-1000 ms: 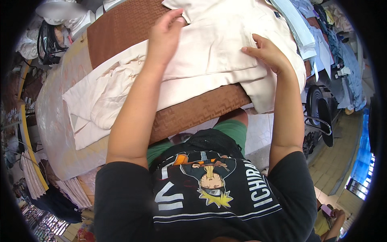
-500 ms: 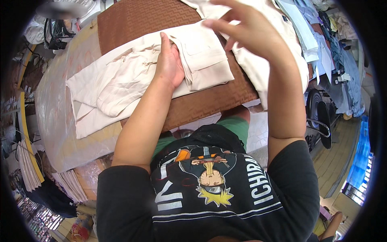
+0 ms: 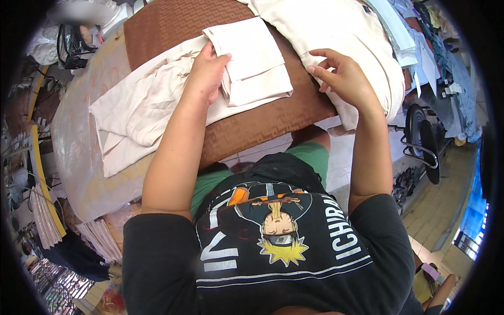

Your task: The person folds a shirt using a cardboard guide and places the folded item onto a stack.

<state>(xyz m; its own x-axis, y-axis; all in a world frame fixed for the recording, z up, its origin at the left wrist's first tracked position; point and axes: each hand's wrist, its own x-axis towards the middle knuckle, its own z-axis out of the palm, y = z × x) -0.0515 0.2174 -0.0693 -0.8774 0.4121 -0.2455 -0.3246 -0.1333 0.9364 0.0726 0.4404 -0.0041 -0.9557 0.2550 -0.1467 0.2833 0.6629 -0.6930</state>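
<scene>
A cream cloth garment [image 3: 152, 100] lies lengthwise across the table, wrinkled along its middle. Its right end is folded over into a neat, layered flap [image 3: 254, 50]. My left hand [image 3: 207, 73] pinches the left edge of that flap, with the thumb on top and the other fingers partly hidden by cloth. To the right, my right hand [image 3: 341, 79] hangs over a pile of cream garments [image 3: 336, 31], its fingers bent but apart and nothing between them. I cannot tell whether it touches the pile.
A brown patterned cloth [image 3: 173, 26] covers part of the table, and clear plastic [image 3: 73, 142] wraps its left end. Blue and white folded clothes [image 3: 394, 37] lie beyond the cream pile. A black round-seated stool [image 3: 417, 131] stands at the right. Another person's arm [image 3: 446, 289] shows at lower right.
My right hand has come down and nearer from above the flap to over the pile. My left hand has shifted left and up, closing on the flap's edge, which is now raised and straighter.
</scene>
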